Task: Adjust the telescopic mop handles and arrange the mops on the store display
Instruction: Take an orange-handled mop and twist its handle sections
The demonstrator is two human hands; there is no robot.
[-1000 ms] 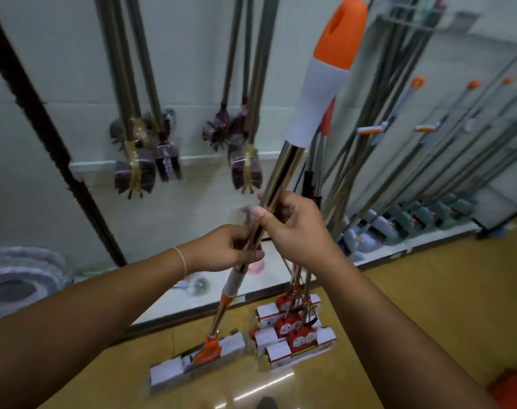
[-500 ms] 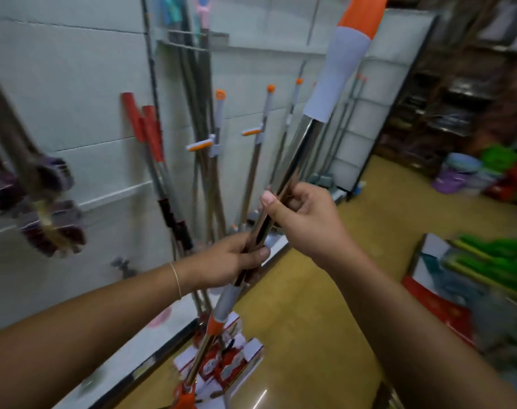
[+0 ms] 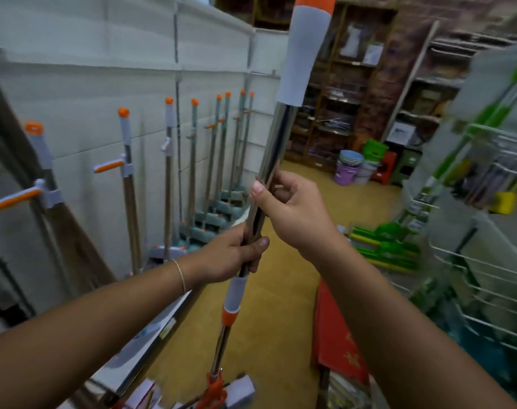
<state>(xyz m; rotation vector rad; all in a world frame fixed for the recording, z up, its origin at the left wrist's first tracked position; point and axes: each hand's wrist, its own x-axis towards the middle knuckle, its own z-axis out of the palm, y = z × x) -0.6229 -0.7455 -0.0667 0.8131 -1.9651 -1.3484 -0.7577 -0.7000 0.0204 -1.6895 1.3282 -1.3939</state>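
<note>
- Steel mop handle (image 3: 273, 160), one, rises at a slant through the middle of the head camera view, shiny, with a grey and orange grip (image 3: 305, 51) at its top running out of the upper edge.
- Lower on the handle sits one grey and orange collar (image 3: 233, 299); below it a thinner steel tube runs down to an orange joint (image 3: 214, 389) at the bottom edge.
- Two hands hold the handle. The left hand (image 3: 236, 255) has its fingers curled round the tube just above the collar. The right hand (image 3: 292, 208) grips the tube just above the left, thumb pressed along it.
- A thin band (image 3: 180, 276) circles the left wrist.
- Against the white wall (image 3: 74, 93) on the left stands a row of about eight mops (image 3: 193, 160) with orange caps, upright or slightly leaning, their grey heads on a low ledge. The count is unsure through blur.
- Far down the aisle, stacked buckets (image 3: 350, 169) sit on the yellow floor (image 3: 269, 290); what they hold cannot be told. A green basket (image 3: 375, 149) stands beside them, in front of brown shelves (image 3: 339, 84).
- On the right, green mops (image 3: 384, 249) lie on the floor beside a white wire rack (image 3: 487, 267).
- A red box (image 3: 339, 340) lies under the right forearm.
</note>
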